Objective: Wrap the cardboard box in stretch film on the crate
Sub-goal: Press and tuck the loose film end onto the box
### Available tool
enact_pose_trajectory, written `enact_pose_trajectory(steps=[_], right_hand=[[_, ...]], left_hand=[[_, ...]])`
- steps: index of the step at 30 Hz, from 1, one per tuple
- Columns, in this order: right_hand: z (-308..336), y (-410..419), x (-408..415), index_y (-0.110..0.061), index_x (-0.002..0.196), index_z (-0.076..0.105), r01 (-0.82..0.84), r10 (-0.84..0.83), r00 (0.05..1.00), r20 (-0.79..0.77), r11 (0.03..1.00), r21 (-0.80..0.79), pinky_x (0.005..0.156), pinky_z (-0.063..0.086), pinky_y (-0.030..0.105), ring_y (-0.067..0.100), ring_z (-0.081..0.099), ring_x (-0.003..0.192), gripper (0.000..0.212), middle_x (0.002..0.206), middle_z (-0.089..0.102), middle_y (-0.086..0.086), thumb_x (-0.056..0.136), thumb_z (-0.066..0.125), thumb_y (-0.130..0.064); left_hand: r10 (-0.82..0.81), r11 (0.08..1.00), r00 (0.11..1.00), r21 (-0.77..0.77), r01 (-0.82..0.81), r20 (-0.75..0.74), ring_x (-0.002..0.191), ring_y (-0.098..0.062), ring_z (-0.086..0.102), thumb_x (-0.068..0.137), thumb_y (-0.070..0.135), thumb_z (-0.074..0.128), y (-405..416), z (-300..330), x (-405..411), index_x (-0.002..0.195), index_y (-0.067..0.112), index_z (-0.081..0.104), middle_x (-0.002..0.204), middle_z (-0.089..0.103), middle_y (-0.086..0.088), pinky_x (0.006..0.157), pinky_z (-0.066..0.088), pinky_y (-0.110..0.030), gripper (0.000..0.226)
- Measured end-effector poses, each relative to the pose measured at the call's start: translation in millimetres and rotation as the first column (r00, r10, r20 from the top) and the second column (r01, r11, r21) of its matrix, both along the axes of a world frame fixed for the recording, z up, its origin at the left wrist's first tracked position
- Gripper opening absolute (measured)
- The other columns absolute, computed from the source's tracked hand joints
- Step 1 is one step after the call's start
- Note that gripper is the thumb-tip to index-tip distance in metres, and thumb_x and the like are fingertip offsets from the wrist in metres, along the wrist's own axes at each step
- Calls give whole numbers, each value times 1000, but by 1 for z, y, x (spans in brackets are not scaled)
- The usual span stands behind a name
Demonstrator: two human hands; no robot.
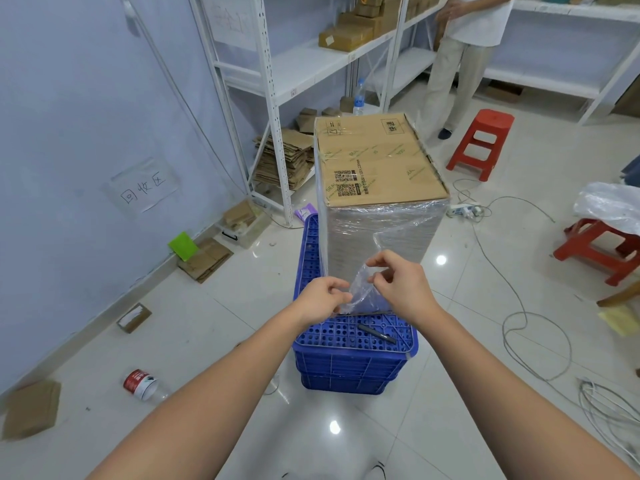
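Both hands pinch the loose stretch film (363,289) tail, left hand (320,297) and right hand (401,285) fingers curled on it; the upright cardboard box (377,188) stands just beyond the fingers on the crate (349,362).

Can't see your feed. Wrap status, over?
Both hands, left and right, pinching loose film tail. Box sides wrapped, top bare. Pen lying on crate.

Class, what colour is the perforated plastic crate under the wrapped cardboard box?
The perforated plastic crate is blue, seen best in the head view.
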State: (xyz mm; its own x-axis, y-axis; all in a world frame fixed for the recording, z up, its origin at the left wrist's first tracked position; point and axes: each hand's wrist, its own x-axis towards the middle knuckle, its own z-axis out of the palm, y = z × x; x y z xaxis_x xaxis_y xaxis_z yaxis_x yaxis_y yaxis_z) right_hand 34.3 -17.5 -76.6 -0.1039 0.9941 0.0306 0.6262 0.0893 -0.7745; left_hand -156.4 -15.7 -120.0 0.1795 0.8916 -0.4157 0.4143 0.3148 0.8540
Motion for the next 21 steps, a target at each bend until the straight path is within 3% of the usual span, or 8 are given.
enact_pose_trajectory(steps=[3,6,9,12,14,17,21], right_hand=[[-2,1,1,-32,98,62,-2,2,1000,14,1000,-7,68,55,41,19,67,74,27,86,70,-6,88,57,-8],[0,1,1,-29,100,63,5,-5,1000,19,1000,-4,66,55,34,14,65,70,25,85,70,-11,89,58,-8],[1,3,-1,-27,104,63,-6,6,1000,-6,1000,-11,65,51,20,5,66,77,24,96,70,-11,90,58,-7],[0,4,-3,-26,107,62,-26,26,999,-26,1000,-8,63,46,13,1,66,80,25,106,68,-10,91,58,-7],[1,6,-4,-28,113,61,-37,36,999,-30,999,-9,62,46,11,0,64,74,27,112,66,-12,93,58,-10],[1,7,-6,-35,129,51,-84,82,995,-60,996,-23,77,57,30,10,69,79,34,124,58,-14,97,57,-24],[0,8,-10,-41,141,37,-120,120,993,-11,993,7,77,58,41,22,70,75,51,115,62,-8,97,57,-25]], left_hand=[[40,998,999,39,-41,20,80,-14,62,104,31,60,-4,1,-1,118,17,66,98,69,-1,76,54,-33,20],[49,991,999,122,-48,-5,90,-14,64,92,53,71,-10,3,-6,108,26,64,105,68,4,82,56,-36,31],[-56,966,976,234,106,-211,90,-6,58,73,50,89,-17,1,-12,103,31,62,104,61,13,81,52,-29,45],[-91,903,897,345,258,-434,93,-5,59,87,38,80,-22,-1,-14,94,35,63,100,61,15,87,54,-36,18],[-50,901,913,377,216,-404,89,-4,61,94,32,72,-25,-1,-15,89,34,64,93,64,14,86,56,-36,10],[36,933,960,354,67,-277,80,-8,63,99,31,67,-28,-1,-19,88,31,64,84,69,9,79,56,-36,11],[175,949,978,286,-136,-115,82,-22,67,104,34,59,-27,-1,-26,91,25,67,86,74,5,83,56,-45,17]])
